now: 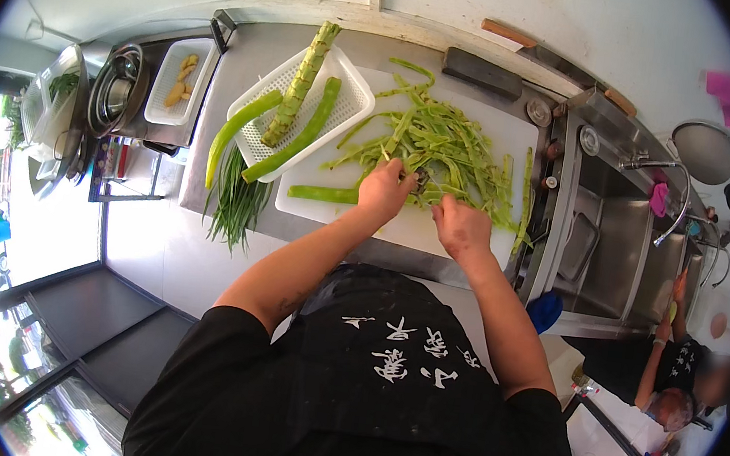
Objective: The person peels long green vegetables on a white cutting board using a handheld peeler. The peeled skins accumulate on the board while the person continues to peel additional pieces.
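My left hand [386, 187] is curled over a white cutting board [339, 218], its fingertips beside the dark head of a small hand tool [421, 179]. What those fingers pinch is partly hidden. My right hand [463, 228] grips the tool's thin metal handle; it looks like a peeler, though its blade is unclear. Under the left wrist runs a peeled celtuce stem [322, 193], lying flat on the board. Beyond both hands spreads a heap of green celtuce peelings [448, 133]. To the left, a white perforated basket [358, 104] holds an unpeeled celtuce stem [303, 84] and two peeled ones.
Green chives [234, 204] hang over the counter's front edge. Further left are a white tray [150, 109] of ginger and nested metal bowls [115, 95]. A sharpening stone [482, 73] lies behind the board. Steel sinks [612, 254] stand right, with a co-worker [663, 373] beside them.
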The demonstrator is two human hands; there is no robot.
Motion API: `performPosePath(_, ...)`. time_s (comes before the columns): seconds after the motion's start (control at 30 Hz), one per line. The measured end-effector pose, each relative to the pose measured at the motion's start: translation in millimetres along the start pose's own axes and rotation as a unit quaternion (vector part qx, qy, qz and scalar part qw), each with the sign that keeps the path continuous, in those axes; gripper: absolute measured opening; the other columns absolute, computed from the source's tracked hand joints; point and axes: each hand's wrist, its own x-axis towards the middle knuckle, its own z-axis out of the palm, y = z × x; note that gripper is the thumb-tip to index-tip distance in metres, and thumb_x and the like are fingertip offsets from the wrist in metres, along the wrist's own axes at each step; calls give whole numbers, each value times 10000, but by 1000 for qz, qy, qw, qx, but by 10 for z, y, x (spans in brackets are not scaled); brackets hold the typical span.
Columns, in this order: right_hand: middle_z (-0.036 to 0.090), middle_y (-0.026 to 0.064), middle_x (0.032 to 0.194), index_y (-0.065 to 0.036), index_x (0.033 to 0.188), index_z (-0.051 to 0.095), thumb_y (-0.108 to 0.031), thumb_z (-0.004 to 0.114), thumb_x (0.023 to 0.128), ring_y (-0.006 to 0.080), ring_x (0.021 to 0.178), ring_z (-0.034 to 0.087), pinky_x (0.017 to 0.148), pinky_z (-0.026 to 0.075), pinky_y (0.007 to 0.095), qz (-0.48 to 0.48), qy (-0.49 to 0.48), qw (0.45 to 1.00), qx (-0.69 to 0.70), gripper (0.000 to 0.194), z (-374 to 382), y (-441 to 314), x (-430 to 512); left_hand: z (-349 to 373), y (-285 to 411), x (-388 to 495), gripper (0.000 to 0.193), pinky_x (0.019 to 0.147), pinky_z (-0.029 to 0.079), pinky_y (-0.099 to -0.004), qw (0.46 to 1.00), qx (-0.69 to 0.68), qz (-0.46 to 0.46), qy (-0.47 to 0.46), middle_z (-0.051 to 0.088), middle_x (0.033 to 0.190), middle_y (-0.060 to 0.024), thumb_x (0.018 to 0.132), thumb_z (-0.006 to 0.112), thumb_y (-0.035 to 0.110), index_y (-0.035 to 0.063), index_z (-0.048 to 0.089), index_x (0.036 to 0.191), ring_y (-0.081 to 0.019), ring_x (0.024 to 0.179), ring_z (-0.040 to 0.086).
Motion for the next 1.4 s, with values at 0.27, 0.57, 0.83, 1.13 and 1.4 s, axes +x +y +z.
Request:
performPosePath(0.27, 739, 170, 836, -53, 943, 645, -348, 604, 992, 418, 782, 714, 712, 556, 536, 85, -118, 987, -72, 302, 39, 66, 23, -49, 240, -41, 242, 710, 526, -554, 986, 118, 105, -54, 676, 846, -201, 992, 633, 260, 41, 542, 945, -435, 799, 670)
performPosePath(0.57, 730, 223, 917, -63, 1001, 640, -409, 521, 1031, 435, 905, 696, 782, 527, 560, 121, -114, 986, -13, 367, -86, 630, -66, -502, -60, 473, 288, 733, 520, -544, 997, -5, -4, 72, 652, 802, -195, 973, 679, 295, 51, 547, 1051, -455, 799, 651)
performPosePath(0.83, 744, 155, 977, -119, 1034, 693, -422, 520, 1030, 405, 949, 694, 812, 539, 520, 43, -228, 973, 4, 348, 28, 290, 373, -346, -820, -459, 354, 937, 447, -492, 974, 204, 99, -22, 611, 1141, -117, 863, 770, 246, 98, 653, 1162, -346, 1137, 567)
performPosePath(1.13, 745, 142, 1105, -128, 1071, 739, -469, 572, 988, 358, 1044, 700, 923, 546, 460, 77, -338, 936, -63, 389, -343, 1133, 594, -226, -1108, -487, 348, 927, 422, -490, 983, 123, 135, 19, 598, 1136, -101, 813, 812, 190, 109, 662, 1116, -353, 1105, 545)
performPosePath(1.4, 724, 199, 981, -85, 1001, 715, -445, 574, 1005, 386, 911, 684, 817, 528, 498, 120, -239, 962, 52, 386, -368, 1656, 237, -371, -1112, -398, 386, 968, 423, -492, 979, 107, 172, -28, 575, 1158, -119, 803, 816, 208, 107, 661, 1142, -356, 1152, 530)
